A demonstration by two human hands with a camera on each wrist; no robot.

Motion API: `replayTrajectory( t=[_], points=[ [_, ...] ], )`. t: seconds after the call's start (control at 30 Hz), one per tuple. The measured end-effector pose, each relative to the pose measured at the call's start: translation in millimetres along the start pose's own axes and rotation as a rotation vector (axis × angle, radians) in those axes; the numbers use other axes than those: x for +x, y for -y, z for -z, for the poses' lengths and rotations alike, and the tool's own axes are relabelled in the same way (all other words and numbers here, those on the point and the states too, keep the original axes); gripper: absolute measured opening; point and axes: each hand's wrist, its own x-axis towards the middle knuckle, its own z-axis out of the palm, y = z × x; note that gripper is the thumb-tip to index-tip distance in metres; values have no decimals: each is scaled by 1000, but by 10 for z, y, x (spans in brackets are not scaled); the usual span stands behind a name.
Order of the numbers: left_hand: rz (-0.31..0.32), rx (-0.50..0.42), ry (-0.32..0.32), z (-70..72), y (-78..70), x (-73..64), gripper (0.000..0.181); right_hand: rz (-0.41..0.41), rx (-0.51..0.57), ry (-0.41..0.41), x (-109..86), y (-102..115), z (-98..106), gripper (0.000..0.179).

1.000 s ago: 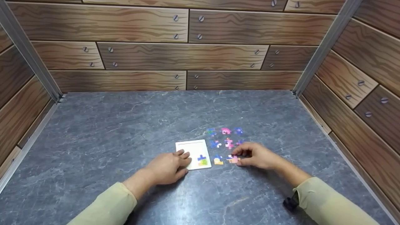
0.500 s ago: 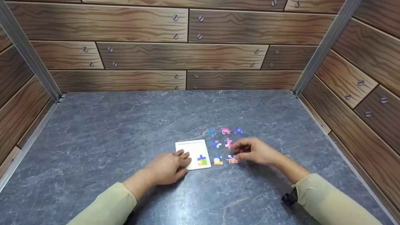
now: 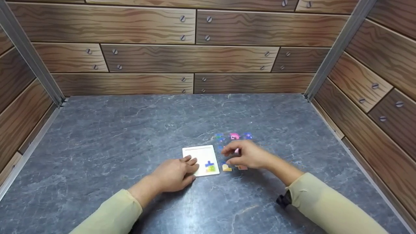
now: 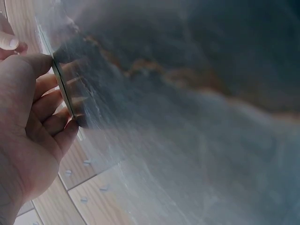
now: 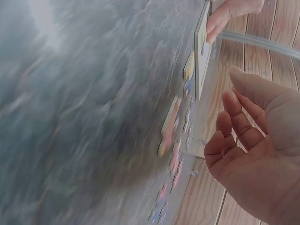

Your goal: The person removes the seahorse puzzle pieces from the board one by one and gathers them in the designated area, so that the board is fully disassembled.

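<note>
My left hand (image 3: 177, 174) rests on the left part of a white puzzle tray (image 3: 203, 155), fingers stretched over it and thumb at its near edge. At the tray's lower right corner lies a blue and yellow jigsaw piece (image 3: 210, 167). Above the loose pieces to the tray's right hovers my right hand (image 3: 250, 154), with its fingers bent and thumb apart. In the right wrist view, nothing shows between the thumb and fingers of that right hand (image 5: 262, 136). Below it are a yellow piece (image 3: 227, 168) and an orange-pink piece (image 3: 241, 167); the middle row is mostly hidden.
Behind the right hand lie a pink piece (image 3: 234, 136), a blue piece (image 3: 248, 136) and a blue-green piece (image 3: 219, 136). The grey marbled table (image 3: 130, 130) is bounded by wood-patterned walls (image 3: 146, 58) at the back and sides.
My right hand has left the orange-pink piece at the lower right, rising and moving left over the middle row. The left hand and the tray stay where they were.
</note>
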Motion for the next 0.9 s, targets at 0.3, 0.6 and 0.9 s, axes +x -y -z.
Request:
replayTrajectory(
  t=[0.3,0.6,0.9],
  points=[
    [-3,5,-8,-4,12,10,34,125,-121,61,192,132,-150,32],
    [-9,17,-13,-14,14,16,32,128,-230,104,274,201,-271,37],
    [6,19,6,-7,10,16,38,155,-336,152,323,204,-319,45]
  ],
)
